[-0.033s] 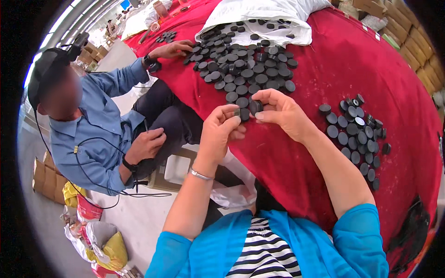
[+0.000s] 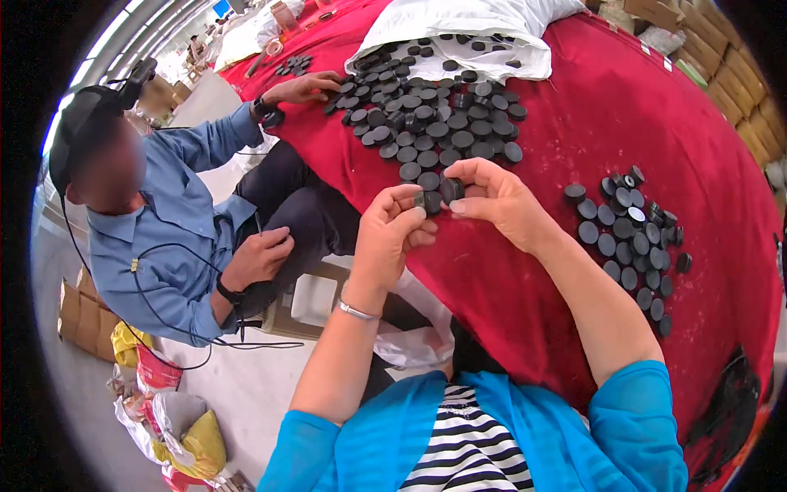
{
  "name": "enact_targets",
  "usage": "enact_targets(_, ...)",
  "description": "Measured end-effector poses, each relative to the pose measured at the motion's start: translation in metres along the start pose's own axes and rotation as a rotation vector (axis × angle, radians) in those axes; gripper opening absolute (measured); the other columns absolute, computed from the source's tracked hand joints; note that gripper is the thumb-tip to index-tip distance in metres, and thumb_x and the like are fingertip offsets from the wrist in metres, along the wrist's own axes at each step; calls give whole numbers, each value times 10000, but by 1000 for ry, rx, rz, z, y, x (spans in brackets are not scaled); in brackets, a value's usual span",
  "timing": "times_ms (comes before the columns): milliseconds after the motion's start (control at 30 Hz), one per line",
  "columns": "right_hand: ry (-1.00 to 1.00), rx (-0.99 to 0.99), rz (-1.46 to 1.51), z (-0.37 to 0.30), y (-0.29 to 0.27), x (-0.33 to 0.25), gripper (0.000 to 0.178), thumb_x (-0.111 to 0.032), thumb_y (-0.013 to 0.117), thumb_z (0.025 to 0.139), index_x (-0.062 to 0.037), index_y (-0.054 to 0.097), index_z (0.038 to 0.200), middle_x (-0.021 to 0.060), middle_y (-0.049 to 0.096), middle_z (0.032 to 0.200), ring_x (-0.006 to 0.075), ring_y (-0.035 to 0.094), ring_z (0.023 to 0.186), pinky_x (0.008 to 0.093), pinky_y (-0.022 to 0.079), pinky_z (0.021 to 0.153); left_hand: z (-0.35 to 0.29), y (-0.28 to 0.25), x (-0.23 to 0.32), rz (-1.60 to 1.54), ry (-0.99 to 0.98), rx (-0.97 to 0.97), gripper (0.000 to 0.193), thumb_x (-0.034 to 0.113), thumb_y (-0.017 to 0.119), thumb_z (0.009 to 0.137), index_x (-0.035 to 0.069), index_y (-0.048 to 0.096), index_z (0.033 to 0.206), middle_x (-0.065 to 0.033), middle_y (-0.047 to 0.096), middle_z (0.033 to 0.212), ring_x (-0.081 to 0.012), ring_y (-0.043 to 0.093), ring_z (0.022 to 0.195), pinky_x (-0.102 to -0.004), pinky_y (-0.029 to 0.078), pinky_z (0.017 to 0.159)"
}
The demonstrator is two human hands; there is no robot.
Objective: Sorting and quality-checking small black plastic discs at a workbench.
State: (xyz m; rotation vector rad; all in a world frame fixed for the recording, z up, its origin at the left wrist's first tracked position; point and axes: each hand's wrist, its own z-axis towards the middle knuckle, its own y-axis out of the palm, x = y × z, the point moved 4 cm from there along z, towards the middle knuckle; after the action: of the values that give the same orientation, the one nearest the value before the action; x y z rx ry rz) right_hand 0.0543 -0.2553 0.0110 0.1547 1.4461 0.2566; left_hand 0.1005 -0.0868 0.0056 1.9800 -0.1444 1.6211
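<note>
Seen from above, a person's two bare hands meet over the near left edge of a table (image 2: 590, 115) covered with red cloth. The right hand (image 2: 492, 195) has its thumb and fingertips closed around a thick black disc (image 2: 451, 190), held on edge. The left hand (image 2: 399, 221), with a silver bracelet (image 2: 357, 312) at its wrist, has its thumb and forefinger pinched together on a small piece (image 2: 419, 199), too small to make out clearly. Between the two grips is a second black disc (image 2: 433, 203); whether fingers hold it or it lies on the cloth, I cannot tell.

Just beyond the hands, a large heap of black discs (image 2: 426, 115) spreads out from the mouth of a white sack (image 2: 484, 29) at the far side. To the right lies a smaller heap of black discs (image 2: 623, 238), with one lighter face (image 2: 636, 214) showing among them.

At left sits a co-worker in a blue shirt (image 2: 164, 246), one hand (image 2: 310, 86) at the left edge of the large heap, the other hand (image 2: 261, 256) near the knee. Filled bags (image 2: 197, 447) stand on the floor at near left; cardboard boxes (image 2: 742, 98) are stacked at far right.
</note>
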Motion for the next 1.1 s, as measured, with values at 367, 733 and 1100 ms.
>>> enact_targets(367, -115, -2, -158, -7, 21, -2, 394, 26, 641, 798, 14, 523, 1174, 79, 629, 1001, 138, 621, 925, 285, 507, 821, -10, 10, 0, 22, 136, -107, 338, -70, 540, 842, -5, 496, 1171, -102, 608, 992, -164, 640, 796, -254, 557, 655)
enact_targets(733, -253, -63, -468, -13, 33, -12, 413, 6, 634, 826, -16, 537, 1227, 55, 565, 1129, 128, 593, 956, 278, 492, 833, -18, 9, 3, 180, 267, -72, 308, -5, 587, 854, -11, 499, 1149, -79, 603, 961, -115, 623, 774, -230, 517, 593)
enact_targets(1100, -123, -59, -224, -9, 27, 9, 306, -25, 588, 874, -7, 597, 1179, 43, 617, 1023, 107, 593, 918, 257, 492, 808, -21, -3, -11, -331, -39, 14, 206, 239, 571, 925, 42, 588, 986, -58, 627, 803, -126, 570, 614, -221, 455, 487)
